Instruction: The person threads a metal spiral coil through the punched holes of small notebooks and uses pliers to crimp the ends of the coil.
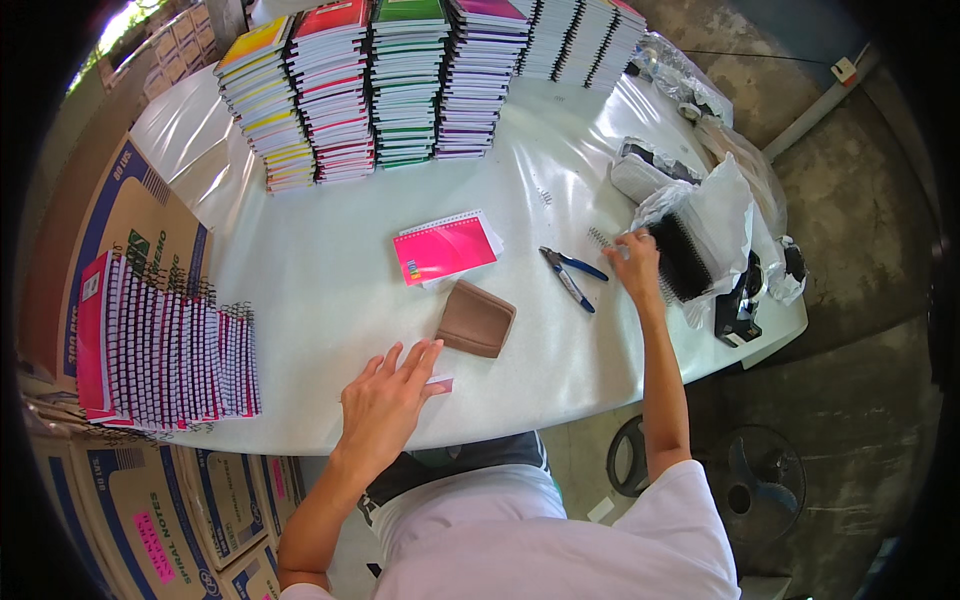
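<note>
Head view: a person's 2 bare hands work at a white bench (560,400), 1 at its near edge and 1 toward its right side.
Left hand (385,400): laid low near the bench's front edge, fingers extended; a small pink piece (440,385) shows beside the thumb, and whether it is gripped I cannot tell.
Right hand (635,262): fingers bent at the end of a loose wire coil (598,237); whether they pinch it I cannot tell.
Coil bundle (683,258): black, in white plastic wrapping (728,215), just right of the right hand.
Cutting pliers (573,287): blue-handled, lying left of the right hand, handles spread.
Pink notepad (445,250): at mid-bench, holes along its top edge, white sheets askew beneath.
Brown block (477,320): between the pink notepad and the left hand, set at a slant.
Notebook stacks (405,95): 4 at the back, topped yellow, red, green and purple, with spiral-bound ones to their right.
Spiral notebooks (165,345): packed in a row at the left edge, a magenta cover outermost.
Cartons (150,510): printed cardboard, below the bench at left.
Fan (765,485): dark, at lower right.
</note>
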Available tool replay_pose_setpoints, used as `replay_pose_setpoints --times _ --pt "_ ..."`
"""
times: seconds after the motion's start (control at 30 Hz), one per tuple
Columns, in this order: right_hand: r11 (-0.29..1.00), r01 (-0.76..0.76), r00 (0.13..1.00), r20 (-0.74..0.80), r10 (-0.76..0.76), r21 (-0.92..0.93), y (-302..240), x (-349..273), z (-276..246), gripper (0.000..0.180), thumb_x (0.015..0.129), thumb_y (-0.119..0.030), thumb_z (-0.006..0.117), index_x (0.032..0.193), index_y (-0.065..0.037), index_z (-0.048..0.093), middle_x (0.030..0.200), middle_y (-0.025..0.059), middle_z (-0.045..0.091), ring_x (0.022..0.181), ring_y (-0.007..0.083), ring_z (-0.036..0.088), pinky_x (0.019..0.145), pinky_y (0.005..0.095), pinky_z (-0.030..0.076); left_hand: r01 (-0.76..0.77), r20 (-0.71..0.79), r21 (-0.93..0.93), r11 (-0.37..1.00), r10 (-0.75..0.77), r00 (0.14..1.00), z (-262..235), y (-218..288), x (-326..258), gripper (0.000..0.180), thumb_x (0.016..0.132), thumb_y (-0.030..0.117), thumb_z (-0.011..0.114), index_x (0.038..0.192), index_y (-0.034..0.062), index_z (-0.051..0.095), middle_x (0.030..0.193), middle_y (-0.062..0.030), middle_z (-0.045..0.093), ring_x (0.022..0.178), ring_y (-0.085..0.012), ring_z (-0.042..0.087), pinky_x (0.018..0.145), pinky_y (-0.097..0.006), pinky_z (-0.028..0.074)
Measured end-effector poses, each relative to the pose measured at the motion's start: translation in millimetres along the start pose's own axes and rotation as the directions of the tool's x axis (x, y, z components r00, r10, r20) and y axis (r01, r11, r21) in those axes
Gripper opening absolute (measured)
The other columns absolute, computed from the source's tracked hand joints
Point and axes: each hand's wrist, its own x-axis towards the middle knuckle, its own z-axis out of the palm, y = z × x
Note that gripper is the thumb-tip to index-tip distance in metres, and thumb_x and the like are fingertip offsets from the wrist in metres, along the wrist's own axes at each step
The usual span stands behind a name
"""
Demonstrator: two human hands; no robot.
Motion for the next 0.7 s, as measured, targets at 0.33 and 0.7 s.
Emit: replay_pose_setpoints --times 0.33,0.7 --pt "0.649 0.055 0.909 0.230 -0.347 0.759 -173 -30 -76 0.036 0.074 0.014 0.069 0.105 -0.005 0.073 0.095 0.0074 0.067 0.091 0.0223 0.062 0.080 0.0327 0.050 0.020 -0.009 0.114 0.993 -0.019 1.000 -2 -2 -1 0.054 0.091 0.031 0.065 0.139 0.0105 0.052 0.131 -0.0083 0.063 0.126 -0.0384 0.053 0.106 -0.058 0.036" --pt "0.455 -0.253 0.770 0.463 -0.439 0.854 -214 -52 -73 0.027 0.081 0.001 0.072 0.106 -0.010 0.074 0.094 0.0051 0.065 0.088 0.0218 0.059 0.074 0.0351 0.050 -0.014 0.055 0.126 0.992 0.007 0.998 0 -8 2 0.060 0.089 0.028 0.066 0.144 0.0118 0.047 0.138 -0.0073 0.057 0.130 -0.0395 0.049 0.108 -0.057 0.035"
